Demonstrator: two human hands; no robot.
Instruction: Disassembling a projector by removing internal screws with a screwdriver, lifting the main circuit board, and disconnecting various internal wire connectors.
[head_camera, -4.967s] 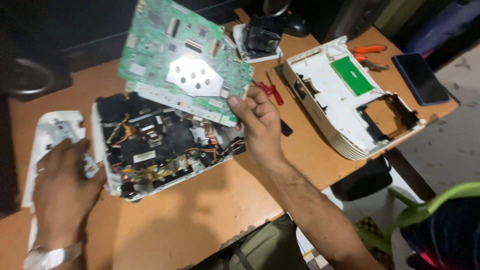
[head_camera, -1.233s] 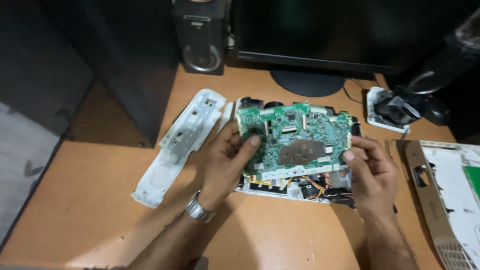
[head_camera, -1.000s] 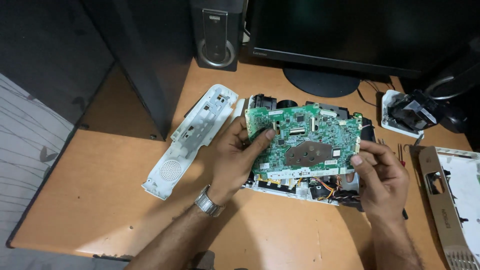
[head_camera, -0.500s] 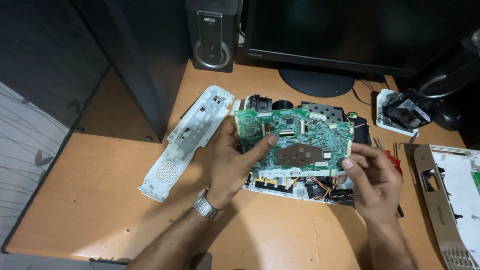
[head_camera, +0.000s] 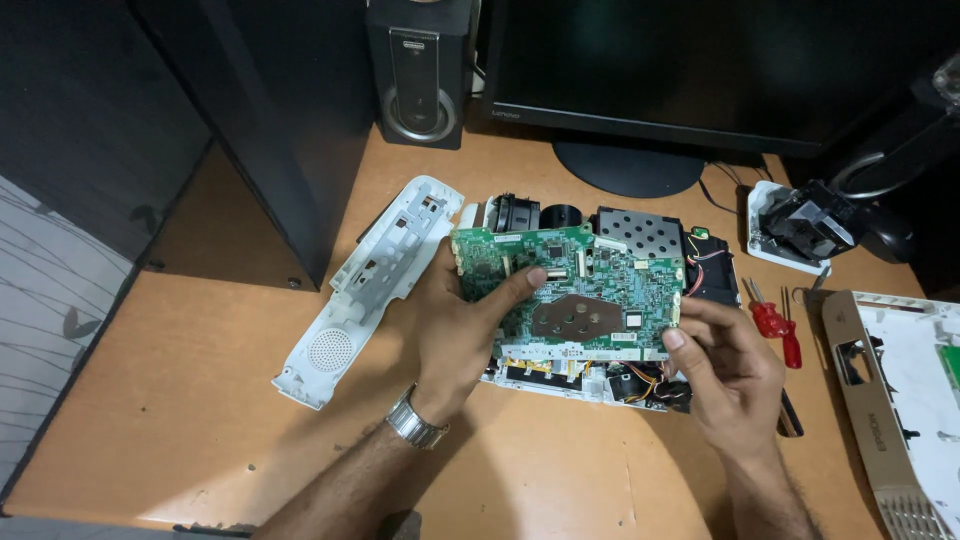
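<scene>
Both hands held the green circuit board (head_camera: 575, 290) over the opened chassis (head_camera: 600, 372) on the desk (head_camera: 180, 400), left hand (head_camera: 462, 325) and right hand (head_camera: 725, 370) pinching opposite edges; judged light, stiff, fragile—edge grip only.

We see an orange-brown wooden desk (head_camera: 180, 400) meeting a dark cabinet side (head_camera: 280, 110), pale patterned floor (head_camera: 50, 330) at left.
</scene>
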